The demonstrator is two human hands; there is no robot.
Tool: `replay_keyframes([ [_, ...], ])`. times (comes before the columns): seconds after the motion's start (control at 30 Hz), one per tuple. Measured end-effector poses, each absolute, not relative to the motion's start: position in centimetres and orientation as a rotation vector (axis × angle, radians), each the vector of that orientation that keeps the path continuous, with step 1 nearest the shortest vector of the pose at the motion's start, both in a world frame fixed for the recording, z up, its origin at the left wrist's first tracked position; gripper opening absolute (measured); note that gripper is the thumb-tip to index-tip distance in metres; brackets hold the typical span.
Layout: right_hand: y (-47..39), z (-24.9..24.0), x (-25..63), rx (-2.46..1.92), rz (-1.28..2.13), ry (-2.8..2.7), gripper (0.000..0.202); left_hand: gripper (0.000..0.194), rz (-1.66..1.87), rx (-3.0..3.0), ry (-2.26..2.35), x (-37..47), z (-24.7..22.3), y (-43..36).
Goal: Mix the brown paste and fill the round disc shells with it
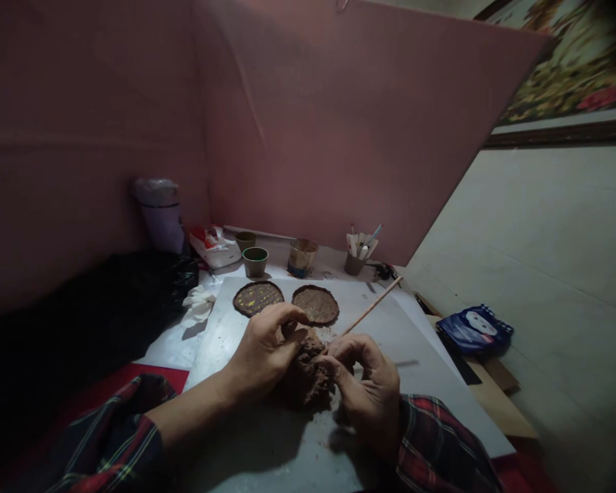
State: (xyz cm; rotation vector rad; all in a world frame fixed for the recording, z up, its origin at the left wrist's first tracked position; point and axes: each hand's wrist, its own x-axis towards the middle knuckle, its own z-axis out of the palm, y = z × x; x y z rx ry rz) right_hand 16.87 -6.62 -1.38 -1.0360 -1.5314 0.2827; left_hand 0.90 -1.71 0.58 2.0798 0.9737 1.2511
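A rough, crumbly brown lump that looks like clay (313, 375) rests on the white board below my hands. My left hand (267, 346) is at the lump's upper left, its thumb and fingers curled in against it. At the lump's right side, my right hand (369, 383) pinches a thin wooden stick (372, 306). The stick slants up to the right, and its lower end is hidden by my fingers at the lump. Just beyond stand two flat round brown pieces with raised rims: a yellow-dotted disc (257, 298) and a plain disc (315, 305).
Behind the board (411, 342) are a green-lined cup (255, 262), a smeared glass (302, 257) and a cup of markers (356, 260). White gloves (199, 303) and a black plastic bag (154, 281) lie left. A blue pouch (475, 330) sits right, by the wall.
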Motion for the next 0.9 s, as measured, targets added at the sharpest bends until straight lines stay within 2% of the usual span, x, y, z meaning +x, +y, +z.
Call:
replay_keyframes([
  [0.3,-6.66,-1.43,16.93,-1.009,0.273,-1.583,0.019,0.005,1.232,2.109,0.913,0.75,0.13,-1.25],
  [0.73,-6.79,-0.80,16.79,-0.966,0.230,-1.606,0.019,0.015,1.267,2.142,0.974,0.78,0.13,-0.89],
  [0.9,-6.35,-1.19,17.04,-1.028,0.347,-1.521,0.024,0.015,1.286,2.163,1.004,0.71,0.14,-0.86],
])
